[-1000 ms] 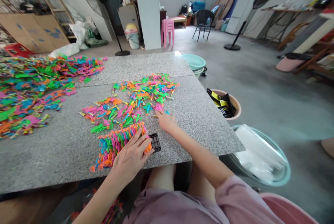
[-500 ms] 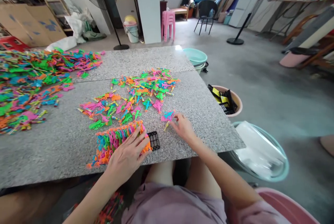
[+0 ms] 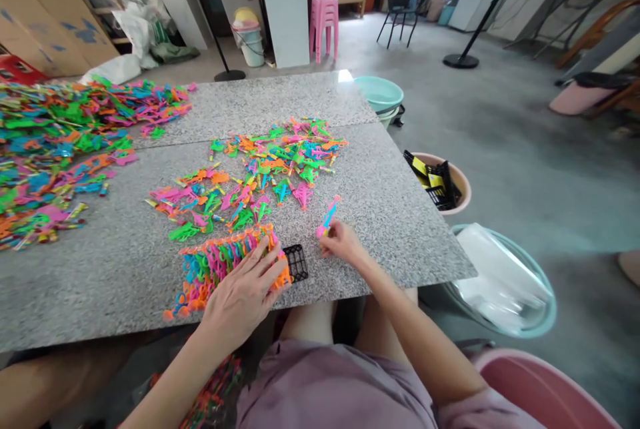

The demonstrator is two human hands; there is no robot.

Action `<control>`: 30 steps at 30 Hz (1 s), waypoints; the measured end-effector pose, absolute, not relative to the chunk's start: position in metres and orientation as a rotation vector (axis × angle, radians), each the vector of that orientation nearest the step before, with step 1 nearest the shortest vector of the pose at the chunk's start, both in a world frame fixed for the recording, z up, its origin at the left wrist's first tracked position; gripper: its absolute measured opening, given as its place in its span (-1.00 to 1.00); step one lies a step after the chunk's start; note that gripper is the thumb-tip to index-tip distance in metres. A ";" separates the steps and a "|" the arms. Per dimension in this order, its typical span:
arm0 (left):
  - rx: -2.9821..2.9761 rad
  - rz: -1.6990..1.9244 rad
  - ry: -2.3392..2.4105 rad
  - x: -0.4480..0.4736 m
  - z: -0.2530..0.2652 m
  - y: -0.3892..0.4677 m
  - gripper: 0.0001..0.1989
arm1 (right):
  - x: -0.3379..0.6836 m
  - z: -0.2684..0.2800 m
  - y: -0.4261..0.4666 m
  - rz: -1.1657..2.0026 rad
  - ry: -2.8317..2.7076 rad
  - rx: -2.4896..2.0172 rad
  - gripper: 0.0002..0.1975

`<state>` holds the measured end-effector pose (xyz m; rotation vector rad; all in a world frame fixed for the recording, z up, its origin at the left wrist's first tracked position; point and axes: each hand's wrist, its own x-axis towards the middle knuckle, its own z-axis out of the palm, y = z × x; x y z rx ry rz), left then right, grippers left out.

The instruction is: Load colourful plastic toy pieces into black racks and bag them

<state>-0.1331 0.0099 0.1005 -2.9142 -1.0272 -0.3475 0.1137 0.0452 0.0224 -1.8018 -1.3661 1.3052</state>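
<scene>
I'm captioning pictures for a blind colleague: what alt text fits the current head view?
A person's left hand lies over a packed row of colourful pieces, a black grid showing at its right end, while the right hand holds pink and blue pieces. Loose pieces lie in heaps on a speckled table, with tubs off its right side.
</scene>
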 end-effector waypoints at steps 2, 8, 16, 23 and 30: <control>-2.903 -0.344 -1.014 -0.133 0.101 0.010 -0.64 | 0.091 0.017 0.041 1.209 -1.414 -1.654 -0.87; -2.916 -0.308 -1.056 -0.133 0.101 0.009 -0.64 | 0.053 0.018 0.056 0.944 -1.886 -1.544 -0.88; -2.903 -0.387 -1.059 -0.130 0.102 0.010 -0.67 | 0.048 0.052 0.078 0.830 -2.399 -1.697 -0.77; -2.934 -0.340 -0.910 -0.132 0.101 0.017 -0.68 | 0.039 0.044 0.062 0.733 -2.277 -1.732 -0.73; -2.892 -0.327 -0.962 -0.132 0.101 0.013 -0.67 | 0.080 0.047 0.110 0.561 -2.133 -1.804 -0.60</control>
